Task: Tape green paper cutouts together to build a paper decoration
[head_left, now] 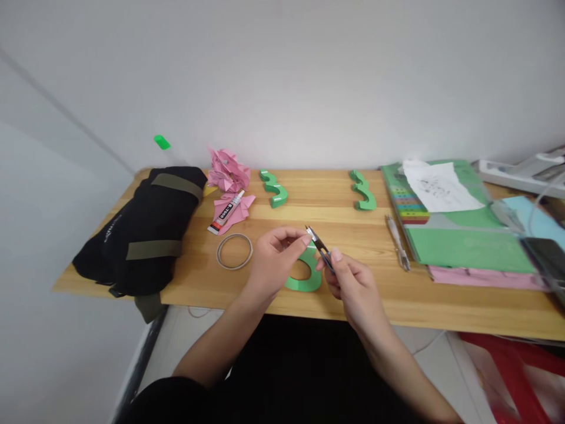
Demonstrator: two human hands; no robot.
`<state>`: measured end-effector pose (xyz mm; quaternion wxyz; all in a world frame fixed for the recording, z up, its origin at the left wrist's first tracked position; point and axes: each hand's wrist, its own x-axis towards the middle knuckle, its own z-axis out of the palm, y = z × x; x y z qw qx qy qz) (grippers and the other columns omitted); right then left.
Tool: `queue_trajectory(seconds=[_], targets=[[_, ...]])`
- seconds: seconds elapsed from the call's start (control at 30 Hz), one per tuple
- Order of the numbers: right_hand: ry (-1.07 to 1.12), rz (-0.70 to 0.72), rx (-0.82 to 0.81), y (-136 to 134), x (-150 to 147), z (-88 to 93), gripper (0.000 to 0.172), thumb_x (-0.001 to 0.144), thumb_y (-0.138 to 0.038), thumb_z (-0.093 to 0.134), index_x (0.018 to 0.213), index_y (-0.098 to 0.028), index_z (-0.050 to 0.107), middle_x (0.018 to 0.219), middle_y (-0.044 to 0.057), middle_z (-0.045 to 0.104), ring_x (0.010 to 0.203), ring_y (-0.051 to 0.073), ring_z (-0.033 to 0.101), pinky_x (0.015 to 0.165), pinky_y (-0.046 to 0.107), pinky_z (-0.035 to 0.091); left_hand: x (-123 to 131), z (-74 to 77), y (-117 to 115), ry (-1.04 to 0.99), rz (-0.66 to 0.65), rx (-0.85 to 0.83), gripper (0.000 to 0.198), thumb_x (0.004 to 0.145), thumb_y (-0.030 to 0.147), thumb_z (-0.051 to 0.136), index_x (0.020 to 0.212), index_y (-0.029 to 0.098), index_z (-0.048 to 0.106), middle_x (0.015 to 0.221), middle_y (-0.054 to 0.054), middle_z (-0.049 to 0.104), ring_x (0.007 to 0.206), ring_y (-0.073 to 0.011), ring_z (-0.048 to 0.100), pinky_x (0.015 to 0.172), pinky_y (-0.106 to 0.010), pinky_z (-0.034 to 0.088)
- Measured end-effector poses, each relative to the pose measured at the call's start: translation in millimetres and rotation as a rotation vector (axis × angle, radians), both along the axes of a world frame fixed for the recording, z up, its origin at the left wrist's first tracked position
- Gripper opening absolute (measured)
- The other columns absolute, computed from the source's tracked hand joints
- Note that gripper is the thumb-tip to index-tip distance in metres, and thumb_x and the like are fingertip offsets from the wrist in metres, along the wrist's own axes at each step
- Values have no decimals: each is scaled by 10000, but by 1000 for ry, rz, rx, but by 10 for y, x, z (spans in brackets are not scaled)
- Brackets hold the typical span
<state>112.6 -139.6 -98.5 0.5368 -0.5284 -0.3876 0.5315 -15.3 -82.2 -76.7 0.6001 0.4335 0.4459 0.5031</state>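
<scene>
- The left hand [273,253] reaches in from the near left, its forearm slanting far and to the right, the wrist raised over the near part of the wooden table [397,300]
- Its thumb and index finger come together at the tips on a small whitish piece [311,234], too small to make out, right by the blade ends; the other fingers curl in behind
- The right hand [353,280] comes from the near right, forearm slanting far and to the left, fingers wrapped closed around a pair of dark snips [325,253], thumb laid along the top
- The snips point far and left, toward the left fingertips; how wide the blades stand apart, I cannot tell
- The curved green paper piece [304,286] is below and between the hands, partly hidden by them, with an oval opening
- A tape roll [219,259] lies just left of the left hand
- Two green 3-shaped pieces [276,192] stand on the table's far side, well apart from each other
</scene>
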Motion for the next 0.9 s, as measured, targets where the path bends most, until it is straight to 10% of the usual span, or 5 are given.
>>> queue_trajectory(seconds=[0.9], targets=[[-75,-22,24,-33,-21,13,531,858,-641,541,610,-173,577,513,-66,270,458,67,191,411,226,151,-80,-2,16,-146,-170,-6,170,622,266,847,648,176,705,659,9,676,614,-89,594,636,-220,505]])
